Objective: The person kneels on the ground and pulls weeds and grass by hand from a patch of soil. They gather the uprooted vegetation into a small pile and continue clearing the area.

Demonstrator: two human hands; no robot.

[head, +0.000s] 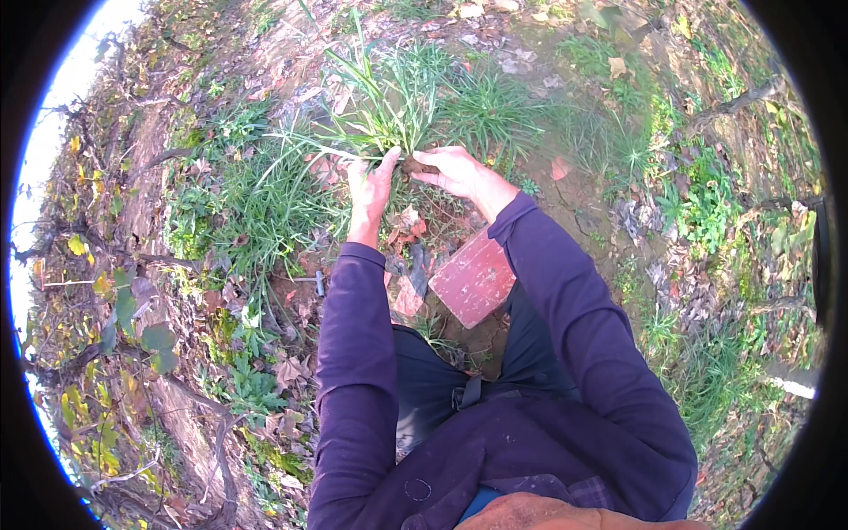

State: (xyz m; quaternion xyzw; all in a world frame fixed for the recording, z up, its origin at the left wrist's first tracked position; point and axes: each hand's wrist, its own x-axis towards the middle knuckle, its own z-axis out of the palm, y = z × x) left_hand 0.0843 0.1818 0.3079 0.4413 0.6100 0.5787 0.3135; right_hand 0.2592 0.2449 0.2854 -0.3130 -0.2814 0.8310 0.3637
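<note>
My left hand (372, 185) holds the lower leaves of a clump of long green grass (391, 119), its thumb pressed at the base. Close by on the right, my right hand (454, 172) grips a brown clod of soil (417, 165) at the foot of the same clump between thumb and fingers. The grass blades fan out beyond both hands. Whether the clump is rooted or loose cannot be told. Below my right hand, partly behind the right sleeve, a worn red-painted board (474, 278) lies on the ground between my knees.
A small metal T-shaped piece (319, 283) is on the soil left of my left forearm. Grass tufts (265, 192) and dry leaves (289, 370) cover much of the ground. Woody, vine-like stems (225, 450) stand at left; a bare branch (742, 99) reaches in at upper right.
</note>
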